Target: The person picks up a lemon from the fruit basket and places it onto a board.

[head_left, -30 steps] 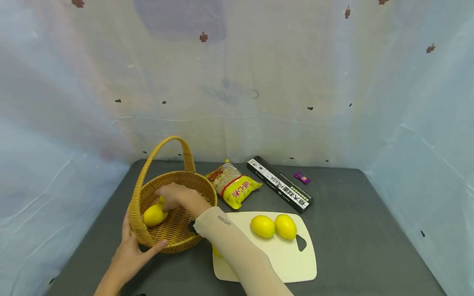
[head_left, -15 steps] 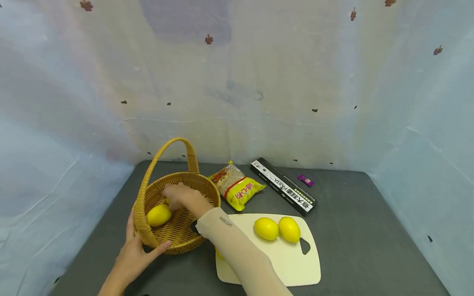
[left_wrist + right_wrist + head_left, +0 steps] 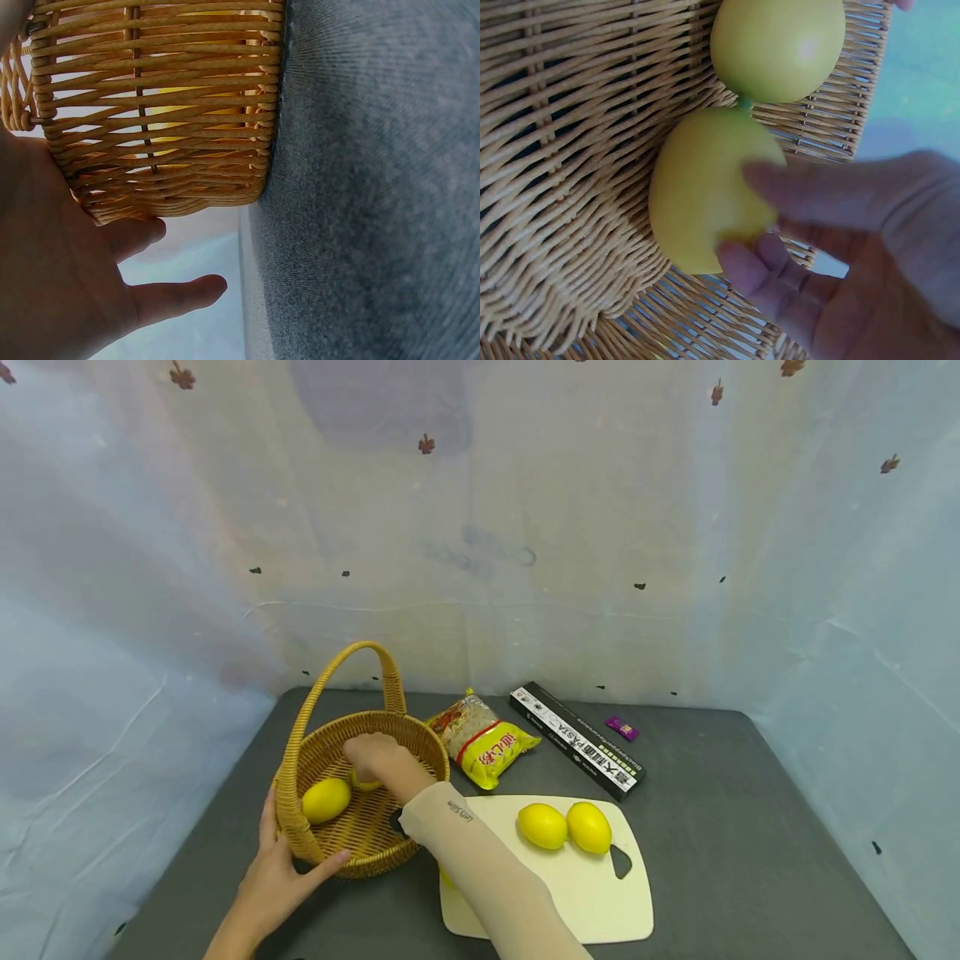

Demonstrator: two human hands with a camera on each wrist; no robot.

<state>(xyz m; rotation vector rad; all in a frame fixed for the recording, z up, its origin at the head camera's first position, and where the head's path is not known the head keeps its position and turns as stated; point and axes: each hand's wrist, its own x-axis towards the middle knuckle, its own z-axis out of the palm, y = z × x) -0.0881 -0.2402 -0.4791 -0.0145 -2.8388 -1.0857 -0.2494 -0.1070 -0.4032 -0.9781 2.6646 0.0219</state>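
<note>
A wicker basket [image 3: 360,852] with a tall handle stands at the left of the table. My left hand [image 3: 273,877] grips its near left side, thumb on the front rim. In the left wrist view, two fingers of that hand [image 3: 67,262] show beside the woven wall. Inside the basket lies a lemon [image 3: 326,800]. My right hand [image 3: 378,760] reaches in and pinches a second lemon [image 3: 709,195] between thumb and fingertips. In the right wrist view that lemon touches the other lemon [image 3: 780,45] at its green tip and sits against the wicker.
A cream cutting board [image 3: 570,902] bears two lemons [image 3: 566,827]; another yellow thing [image 3: 446,878] is mostly hidden by the right sleeve. Behind lie a yellow food bag [image 3: 487,747], a long black pasta box [image 3: 577,739] and a small purple packet [image 3: 622,728].
My right hand has shifted slightly right inside the basket, and more of the second lemon shows below it. The left hand keeps its hold. The whole view has drifted slightly.
</note>
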